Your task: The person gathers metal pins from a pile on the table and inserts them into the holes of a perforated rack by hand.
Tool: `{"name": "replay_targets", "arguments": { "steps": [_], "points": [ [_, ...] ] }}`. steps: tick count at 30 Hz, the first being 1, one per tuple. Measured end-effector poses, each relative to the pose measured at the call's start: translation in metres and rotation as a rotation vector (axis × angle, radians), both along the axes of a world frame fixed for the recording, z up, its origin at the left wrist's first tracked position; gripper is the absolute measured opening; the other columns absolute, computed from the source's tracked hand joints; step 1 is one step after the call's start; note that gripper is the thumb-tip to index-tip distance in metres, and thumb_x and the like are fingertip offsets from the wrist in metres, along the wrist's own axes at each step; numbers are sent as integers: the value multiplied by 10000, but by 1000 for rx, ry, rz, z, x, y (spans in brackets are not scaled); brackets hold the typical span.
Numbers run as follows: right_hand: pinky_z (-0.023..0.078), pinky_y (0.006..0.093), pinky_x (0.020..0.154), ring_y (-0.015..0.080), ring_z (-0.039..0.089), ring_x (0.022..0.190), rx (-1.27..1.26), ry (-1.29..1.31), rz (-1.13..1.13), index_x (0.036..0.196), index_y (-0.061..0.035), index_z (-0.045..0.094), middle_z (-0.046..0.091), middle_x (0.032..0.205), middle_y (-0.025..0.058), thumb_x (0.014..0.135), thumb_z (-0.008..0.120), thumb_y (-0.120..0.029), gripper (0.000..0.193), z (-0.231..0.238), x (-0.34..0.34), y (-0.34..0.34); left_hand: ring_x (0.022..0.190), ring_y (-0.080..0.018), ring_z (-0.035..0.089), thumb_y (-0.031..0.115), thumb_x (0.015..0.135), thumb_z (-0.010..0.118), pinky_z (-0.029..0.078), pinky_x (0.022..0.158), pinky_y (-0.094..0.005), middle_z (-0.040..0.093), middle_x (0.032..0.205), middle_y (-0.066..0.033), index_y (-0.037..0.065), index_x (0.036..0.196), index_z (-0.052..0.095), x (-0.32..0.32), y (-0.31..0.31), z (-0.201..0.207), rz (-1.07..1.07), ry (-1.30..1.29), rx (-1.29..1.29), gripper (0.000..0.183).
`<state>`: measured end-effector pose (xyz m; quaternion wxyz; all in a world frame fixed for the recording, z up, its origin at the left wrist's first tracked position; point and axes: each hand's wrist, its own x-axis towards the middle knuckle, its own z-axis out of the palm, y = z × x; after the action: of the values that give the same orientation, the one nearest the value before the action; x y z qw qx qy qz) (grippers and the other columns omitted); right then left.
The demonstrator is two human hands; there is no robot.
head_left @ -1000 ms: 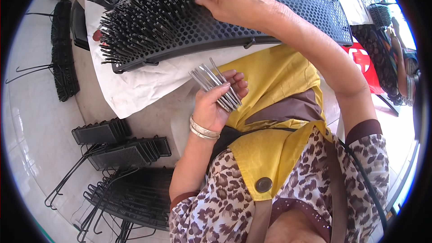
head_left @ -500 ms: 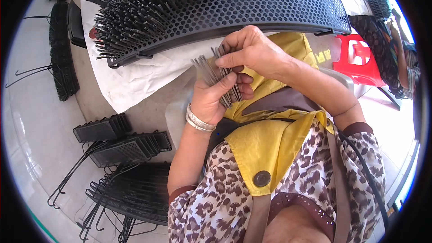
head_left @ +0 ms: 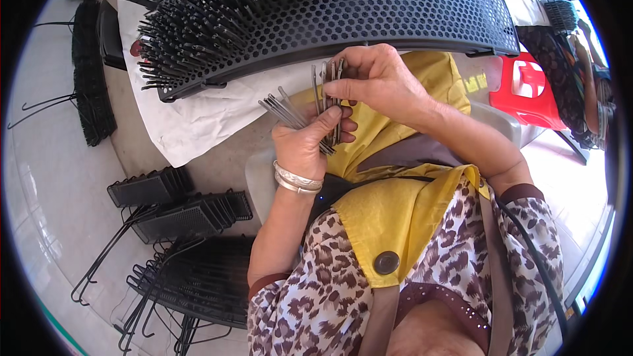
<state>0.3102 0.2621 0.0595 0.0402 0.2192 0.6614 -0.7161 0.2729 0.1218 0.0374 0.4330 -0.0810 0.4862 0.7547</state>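
Note:
A bundle of thin grey metal rods point(head_left: 285, 112) is gripped in my left hand point(head_left: 300, 148), with the thumb pressed across it. The rods fan out into two groups. Against the upright group, the fingers of my right hand point(head_left: 386, 86) are closed in a pinch, holding some of the rod ends. Just beyond both hands stands a curved black perforated rack point(head_left: 402, 10). Dark slender rods point(head_left: 198, 36) stand packed in the holes of its left part, while the holes on the right show bare.
White sheeting point(head_left: 178, 125) lies under the rack. Black wire-handled racks point(head_left: 191, 277) are stacked on the floor at lower left, and dark bristly pieces point(head_left: 92, 79) lie farther left. A red plastic stool point(head_left: 521, 95) stands at right, near another person's arm point(head_left: 590, 86).
The rods have spread from one close bundle into two diverging groups. My left hand has shifted slightly left, and my right hand has moved slightly right and down.

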Motion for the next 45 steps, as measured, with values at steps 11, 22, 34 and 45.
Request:
{"name": "replay_targets", "arguments": {
  "steps": [11,22,34,45],
  "points": [
    [424,193,523,55,516,566,-111,32,-106,724,22,596,590,630,35,676,615,-4,57,0,2,10,632,-237,597,151,782,561,518,580,-322,586,795,-177,-95,900,519,4,1,2,-71,1,44,276],
    [496,271,585,156,585,669,-103,464,-555,832,5,576,594,764,80,737,580,-16,97,-9,-53,83,778,-272,577,203,801,534,498,696,-372,558,899,-187,-70,939,492,-3,-1,-14,84,-163,117,309],
    [466,177,607,68,564,653,461,572,-292,824,-13,600,605,729,28,732,573,10,99,-4,-56,70,771,-258,573,213,783,559,493,696,-374,560,898,-175,-50,941,499,-3,-5,-16,85,-223,98,312],
    [407,357,503,308,518,578,1080,583,42,642,6,513,505,559,154,668,602,-120,156,20,-83,57,775,-255,571,210,795,542,491,702,-376,558,908,-176,-48,953,494,-4,-7,-17,63,-216,95,307]
  ]
}}
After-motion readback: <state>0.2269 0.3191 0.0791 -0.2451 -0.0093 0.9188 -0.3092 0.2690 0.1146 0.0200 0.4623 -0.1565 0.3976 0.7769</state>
